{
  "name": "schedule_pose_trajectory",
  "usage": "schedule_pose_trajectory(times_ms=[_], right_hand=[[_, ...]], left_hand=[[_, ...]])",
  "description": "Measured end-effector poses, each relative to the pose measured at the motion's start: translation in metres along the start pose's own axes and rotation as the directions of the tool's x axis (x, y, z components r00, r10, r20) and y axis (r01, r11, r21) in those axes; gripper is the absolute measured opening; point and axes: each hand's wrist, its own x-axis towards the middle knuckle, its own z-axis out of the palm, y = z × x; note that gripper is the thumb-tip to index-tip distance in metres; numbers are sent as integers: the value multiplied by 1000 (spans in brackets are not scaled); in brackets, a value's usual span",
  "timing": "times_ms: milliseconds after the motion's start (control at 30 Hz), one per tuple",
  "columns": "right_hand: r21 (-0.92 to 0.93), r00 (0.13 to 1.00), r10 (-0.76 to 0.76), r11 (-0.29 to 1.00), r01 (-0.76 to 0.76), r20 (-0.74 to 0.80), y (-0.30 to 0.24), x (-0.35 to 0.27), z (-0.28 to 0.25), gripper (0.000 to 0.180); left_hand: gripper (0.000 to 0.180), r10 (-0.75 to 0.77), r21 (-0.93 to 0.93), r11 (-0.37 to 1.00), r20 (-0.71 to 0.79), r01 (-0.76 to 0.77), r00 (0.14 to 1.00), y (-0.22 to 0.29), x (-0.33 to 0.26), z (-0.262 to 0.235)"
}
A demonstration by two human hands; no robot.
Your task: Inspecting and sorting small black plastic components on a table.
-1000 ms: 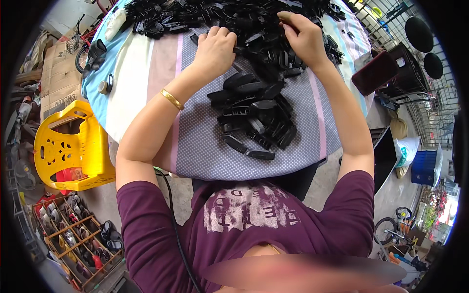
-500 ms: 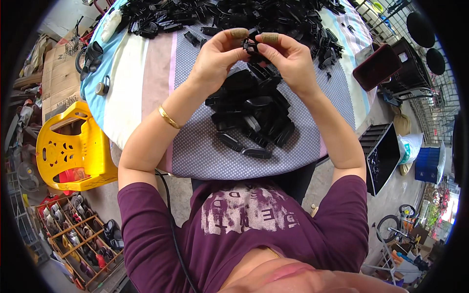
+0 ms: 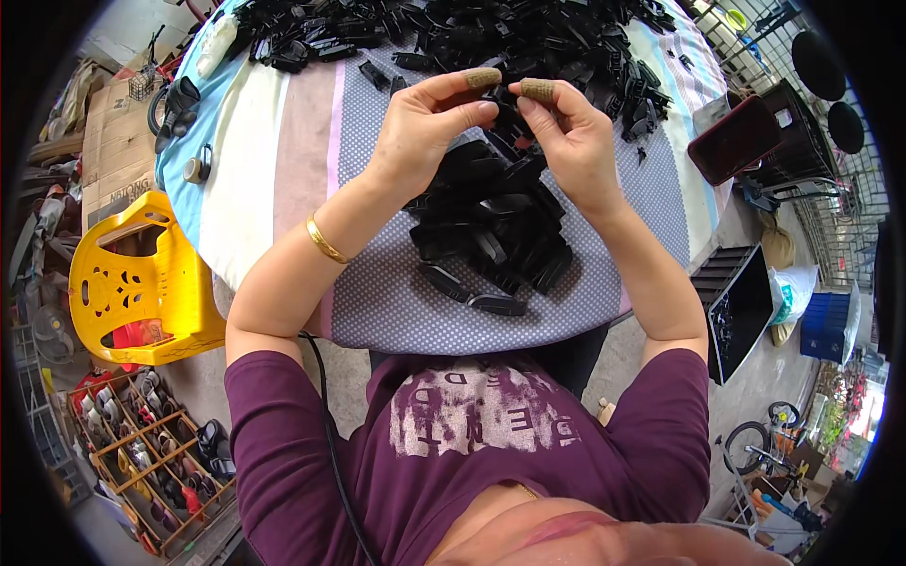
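My left hand (image 3: 415, 130) and my right hand (image 3: 574, 143) face each other over the table, thumbs and index fingers pinched close. Between the fingertips is a small black plastic part (image 3: 505, 106), hard to tell from the dark parts behind it. Both index fingers wear an olive-brown finger wrap. A glimpse of red shows by my right fingers. Just below my hands lies a loose pile of larger, curved black plastic pieces (image 3: 491, 231). Beyond them, a big heap of small black plastic parts (image 3: 528, 38) covers the far side of the table.
A striped, dotted cloth covers the round table (image 3: 377, 292). A dark red phone (image 3: 734, 140) sits at its right edge, near a black crate (image 3: 741, 307). On the left are a yellow plastic chair (image 3: 142, 283) and a wooden shoe rack (image 3: 156, 453). A black cable (image 3: 330, 406) runs down my front.
Both hands have come slightly nearer to me, and their fingertips have shifted a little on the black part. The pile below looks nearly the same.
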Motion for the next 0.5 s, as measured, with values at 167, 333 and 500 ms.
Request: schedule_pose_trajectory(times_ms=[167,333,500], right_hand=[[-290,958,-286,919,267,-23,7,-1,3,17],[-176,993,-114,978,108,-26,-9,-2,5,26],[-274,976,-66,954,123,207,-11,-4,-4,24]], left_hand=[[35,55,0,999,-21,-55,998,2,-4,9],[34,79,-53,996,34,-77,996,12,-4,3],[33,-18,-98,994,219,40,976,13,0,-4]])
